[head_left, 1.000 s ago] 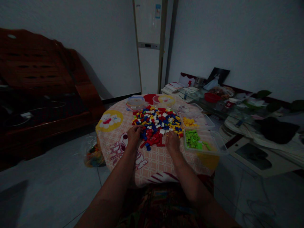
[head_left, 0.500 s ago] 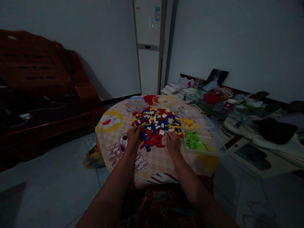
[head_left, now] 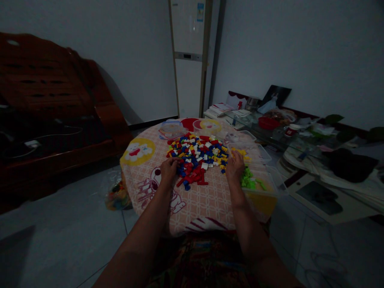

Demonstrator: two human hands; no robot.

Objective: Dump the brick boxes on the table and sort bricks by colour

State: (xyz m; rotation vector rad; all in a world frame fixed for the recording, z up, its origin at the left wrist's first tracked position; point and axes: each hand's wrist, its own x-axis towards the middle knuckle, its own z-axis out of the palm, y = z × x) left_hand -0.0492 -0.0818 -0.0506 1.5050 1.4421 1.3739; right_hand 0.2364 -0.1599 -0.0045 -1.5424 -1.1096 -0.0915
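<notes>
A heap of small red, blue, yellow and white bricks (head_left: 196, 156) lies in the middle of a round table with a cartoon-print cloth (head_left: 192, 202). My left hand (head_left: 169, 169) rests at the heap's left edge with its fingers curled into the bricks; what they grip is hidden. My right hand (head_left: 235, 167) is over the clear containers to the right of the heap, between the box of yellow bricks (head_left: 250, 153) and the box of green bricks (head_left: 258, 185). Its fingers are bent and what they hold is too small to see.
Two more clear tubs (head_left: 172, 129) stand at the table's far edge. A bag of coloured bricks (head_left: 117, 196) lies on the tiled floor at left. A wooden sofa (head_left: 51, 116) is at left, a cluttered glass table (head_left: 300, 140) at right, a tall white air conditioner (head_left: 189, 60) behind.
My right hand has moved from the heap's near right edge out to the right, over the yellow and green brick boxes. My left hand has stayed at the heap's left edge.
</notes>
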